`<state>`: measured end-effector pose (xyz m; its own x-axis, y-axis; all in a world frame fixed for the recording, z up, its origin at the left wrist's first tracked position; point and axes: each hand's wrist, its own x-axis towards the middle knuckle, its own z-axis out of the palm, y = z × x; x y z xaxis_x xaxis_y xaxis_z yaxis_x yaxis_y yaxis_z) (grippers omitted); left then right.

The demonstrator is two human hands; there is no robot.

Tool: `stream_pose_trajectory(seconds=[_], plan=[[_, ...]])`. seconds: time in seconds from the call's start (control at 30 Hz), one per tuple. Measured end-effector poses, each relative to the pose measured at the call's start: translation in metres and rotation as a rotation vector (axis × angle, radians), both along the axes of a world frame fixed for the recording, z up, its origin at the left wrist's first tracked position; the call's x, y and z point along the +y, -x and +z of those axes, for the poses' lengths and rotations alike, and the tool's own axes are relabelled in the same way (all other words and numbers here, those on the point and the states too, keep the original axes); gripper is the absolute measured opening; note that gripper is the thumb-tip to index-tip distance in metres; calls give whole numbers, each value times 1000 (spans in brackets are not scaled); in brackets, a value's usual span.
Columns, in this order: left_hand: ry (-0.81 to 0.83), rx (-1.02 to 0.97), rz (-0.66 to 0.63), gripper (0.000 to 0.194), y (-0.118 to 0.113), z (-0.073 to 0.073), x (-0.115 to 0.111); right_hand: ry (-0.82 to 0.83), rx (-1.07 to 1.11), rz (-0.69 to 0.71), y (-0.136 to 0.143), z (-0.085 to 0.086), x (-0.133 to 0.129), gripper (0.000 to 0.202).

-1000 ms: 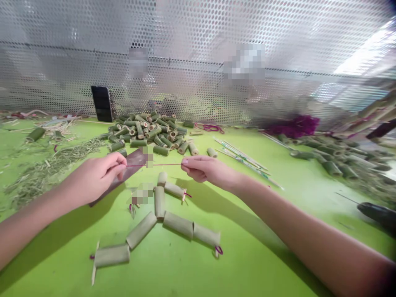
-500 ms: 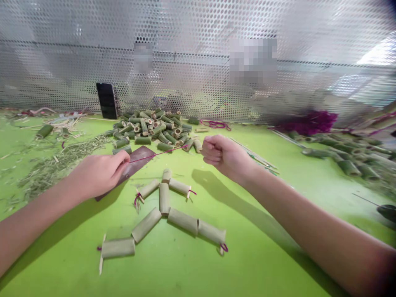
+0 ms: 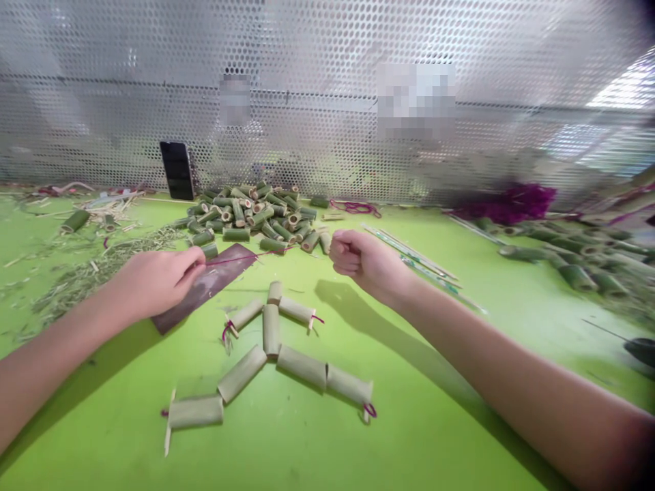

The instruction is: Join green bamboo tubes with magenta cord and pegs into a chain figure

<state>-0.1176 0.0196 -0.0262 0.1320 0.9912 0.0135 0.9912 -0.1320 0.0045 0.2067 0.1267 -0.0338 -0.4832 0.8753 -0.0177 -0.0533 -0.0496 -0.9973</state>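
A thin purple string (image 3: pixel 240 259) stretches nearly straight above the table from my left hand (image 3: pixel 164 276). My left fingers pinch its near end. My right hand (image 3: pixel 361 262) makes a fist at the other side, in line with the string; the last stretch before the fist is too faint to make out. Below and between my hands lies a figure of bamboo tubes (image 3: pixel 271 331), with a head piece, body, two arms and two legs. Short sticks and purple string loops (image 3: pixel 369 410) sit at its limb ends.
Behind is a heap of short green bamboo tubes (image 3: pixel 260 217) and an upright phone (image 3: pixel 177 170). A dark flat strip (image 3: pixel 205 293) lies under my left hand. Shavings (image 3: pixel 123 259) spread leftward; thin sticks (image 3: pixel 409 245) and bamboo pieces (image 3: pixel 578 276) lie right. A perforated metal screen (image 3: pixel 317 61) closes the back.
My left hand has shifted slightly left, and my right hand a little left and down. The string between them has lowered slightly. The bamboo figure lies unchanged.
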Motion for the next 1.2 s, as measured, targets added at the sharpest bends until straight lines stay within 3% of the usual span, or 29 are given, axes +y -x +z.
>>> stream_pose_trajectory(seconds=[0.07, 0.2, 0.33, 0.43, 0.53, 0.57, 0.67, 0.73, 0.83, 1.0, 1.13, 1.2], plan=[[-4, -6, 100, 38, 16, 7, 5, 10, -4, 11, -1, -1, 2, 34], [-165, 73, 346, 36, 60, 20, 13, -5, -20, -3, -8, -2, 13, 35], [-178, -26, 344, 28, 78, 20, 13, -38, -73, -47, -18, -6, 28, 36], [-66, -202, 279, 33, 53, 20, 5, -81, -127, -78, -18, -5, 26, 37], [61, -311, 141, 31, 7, 31, -6, -141, -177, -45, -7, 4, 4, 34], [90, -340, 72, 29, -9, 37, -10, -162, -188, 6, -1, 9, -7, 33], [218, -390, -251, 32, -49, 55, -14, -198, -163, 349, 16, 20, -38, 35], [200, -398, -366, 29, -64, 64, -9, -159, -174, 555, 24, 24, -55, 36], [64, -361, -403, 24, -68, 65, 11, -87, -267, 652, 28, 21, -73, 27], [113, -244, -353, 29, -63, 42, 45, 42, -380, 568, 19, 14, -99, 35], [121, -91, -392, 26, -70, 26, 58, 32, -635, 490, 17, 16, -115, 37], [103, -51, -392, 27, -74, 22, 63, -76, -748, 487, 20, 16, -120, 38]])
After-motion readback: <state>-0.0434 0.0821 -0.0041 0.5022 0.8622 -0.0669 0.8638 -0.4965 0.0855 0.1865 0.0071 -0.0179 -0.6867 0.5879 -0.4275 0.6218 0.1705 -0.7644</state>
